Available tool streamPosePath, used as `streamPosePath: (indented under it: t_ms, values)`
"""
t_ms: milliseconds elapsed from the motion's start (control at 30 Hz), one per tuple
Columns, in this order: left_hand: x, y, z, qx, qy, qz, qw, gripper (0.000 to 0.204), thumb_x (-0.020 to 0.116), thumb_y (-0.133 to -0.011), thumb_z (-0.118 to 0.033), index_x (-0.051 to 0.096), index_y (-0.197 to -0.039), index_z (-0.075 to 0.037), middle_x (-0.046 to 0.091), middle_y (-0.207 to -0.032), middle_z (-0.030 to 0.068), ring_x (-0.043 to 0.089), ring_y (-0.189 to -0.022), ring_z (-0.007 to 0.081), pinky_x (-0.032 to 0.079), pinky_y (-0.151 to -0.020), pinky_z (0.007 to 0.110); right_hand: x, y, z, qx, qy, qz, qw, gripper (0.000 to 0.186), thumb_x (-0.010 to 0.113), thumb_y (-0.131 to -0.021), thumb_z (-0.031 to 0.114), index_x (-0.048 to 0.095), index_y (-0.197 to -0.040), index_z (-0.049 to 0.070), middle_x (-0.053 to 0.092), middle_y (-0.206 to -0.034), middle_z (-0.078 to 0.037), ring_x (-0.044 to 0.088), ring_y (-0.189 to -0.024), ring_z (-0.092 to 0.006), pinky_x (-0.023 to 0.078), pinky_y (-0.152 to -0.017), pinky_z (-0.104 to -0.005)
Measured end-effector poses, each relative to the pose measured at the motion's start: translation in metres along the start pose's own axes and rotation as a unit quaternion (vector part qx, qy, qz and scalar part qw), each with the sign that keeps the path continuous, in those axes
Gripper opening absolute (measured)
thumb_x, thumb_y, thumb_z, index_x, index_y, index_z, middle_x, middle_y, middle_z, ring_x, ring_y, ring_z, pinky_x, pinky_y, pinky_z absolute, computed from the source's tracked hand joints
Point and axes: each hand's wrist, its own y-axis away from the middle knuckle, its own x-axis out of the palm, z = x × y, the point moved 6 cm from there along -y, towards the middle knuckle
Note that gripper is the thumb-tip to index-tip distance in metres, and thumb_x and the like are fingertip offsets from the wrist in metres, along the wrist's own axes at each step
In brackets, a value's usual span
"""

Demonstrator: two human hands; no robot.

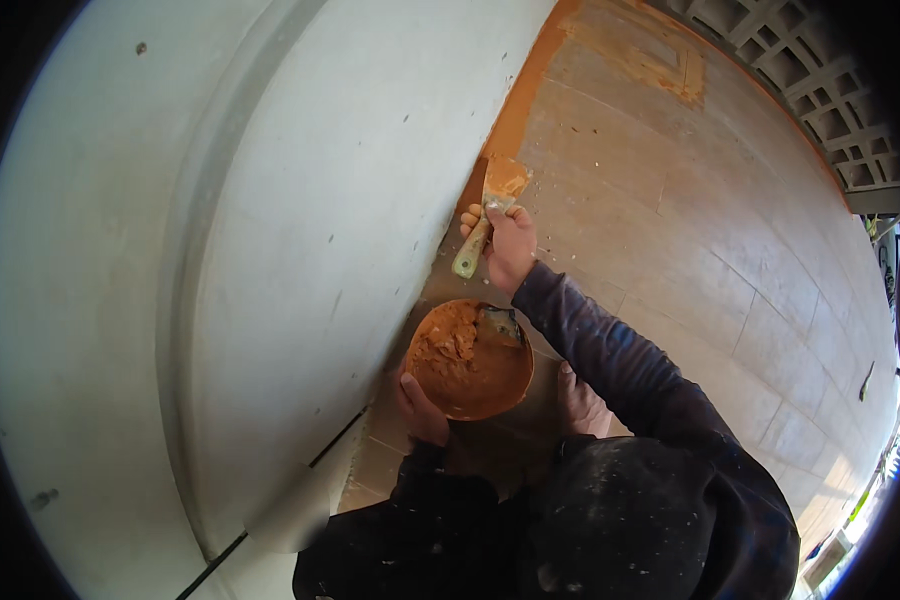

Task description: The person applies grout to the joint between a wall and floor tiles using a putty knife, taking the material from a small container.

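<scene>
The work looks partly done: an orange strip [522, 105] runs along the floor beside the white wall [310, 180], from the far end down to the scraper [508, 178]. The floor [670, 260] by the wall between the scraper and the bucket [475, 416] looks uncoated, so that part seems left to do. Lots of orange paste [450, 345] is in the bucket, with a dark flat thing [500, 325] too. The right hand [511, 245] grips the scraper, thumb near the blade; the handle pokes out below the fingers. The left hand [424, 412] touches the bucket's side, but I can't tell if its half-hidden fingers grip it.
</scene>
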Motion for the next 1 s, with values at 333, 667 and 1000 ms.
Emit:
streamPosePath:
  t_ms: [333,667,1000]
  values:
    - [0.013,0.003,-0.020,0.017,0.003,0.036,0.999,0.050,0.035,-0.111,-0.031,0.053,-0.141,0.005,0.056,-0.139,0.0210,0.055,-0.129,0.0307,0.044,-0.110,0.041,0.009,0.000,-0.008,0.012,0.065,-0.010,0.998,0.011,0.052,-0.107,0.013,0.047,-0.111,0.004,0.067,-0.093,-0.013,0.072,-0.075,-0.0253,0.065,-0.068,-0.0426]
    - [0.006,0.005,-0.021,-0.005,-0.016,0.022,1.000,0.050,0.035,-0.110,-0.031,0.052,-0.141,0.004,0.056,-0.138,0.0214,0.055,-0.129,0.0310,0.044,-0.110,0.042,0.012,0.007,0.032,-0.047,0.011,-0.029,0.998,0.013,0.047,-0.108,0.017,0.045,-0.112,0.006,0.063,-0.086,-0.013,0.070,-0.068,-0.0270,0.062,-0.058,-0.0418]
    - [0.002,0.005,-0.016,0.000,0.012,0.030,0.999,0.049,0.036,-0.110,-0.031,0.052,-0.140,0.004,0.057,-0.137,0.0212,0.057,-0.127,0.0309,0.046,-0.107,0.041,0.035,-0.039,0.036,-0.016,0.032,-0.057,0.998,0.015,0.044,-0.103,0.016,0.046,-0.111,0.003,0.063,-0.084,-0.016,0.071,-0.065,-0.0332,0.060,-0.056,-0.0474]
